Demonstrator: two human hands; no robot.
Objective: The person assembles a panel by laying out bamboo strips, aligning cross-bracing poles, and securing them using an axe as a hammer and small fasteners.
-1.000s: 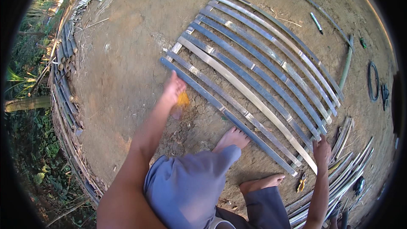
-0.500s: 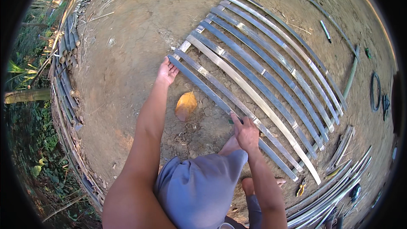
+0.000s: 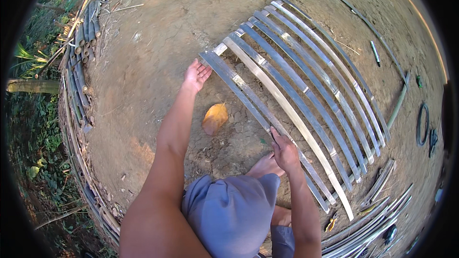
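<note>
Several split bamboo slats lie side by side on the ground, their far ends across a pale bamboo crosspiece (image 3: 220, 49). The nearest dark bamboo slat (image 3: 246, 101) rests close against a brownish slat (image 3: 253, 96) at its far end, with a narrow gap lower down. Beside that far end is my left hand (image 3: 197, 75), fingers stretched out, fingertips at the slat's edge. My right hand (image 3: 285, 154) is closed over the nearest slat around its middle, index finger pointing along it. A dark edge shows beside that finger; I cannot make out what it is.
A yellow-brown leaf (image 3: 215, 118) lies between my arms. Yellow-handled pliers (image 3: 331, 223) and a bundle of thin strips (image 3: 366, 229) are at lower right. A marker (image 3: 375, 53) and a dark coil (image 3: 422, 124) lie farther right. Bamboo poles (image 3: 80, 74) are piled at left.
The nearest slat has shifted toward its neighbour, narrowing the gap, most clearly at the far end. Both hands have moved slightly right with it. The whole view has shifted a little.
</note>
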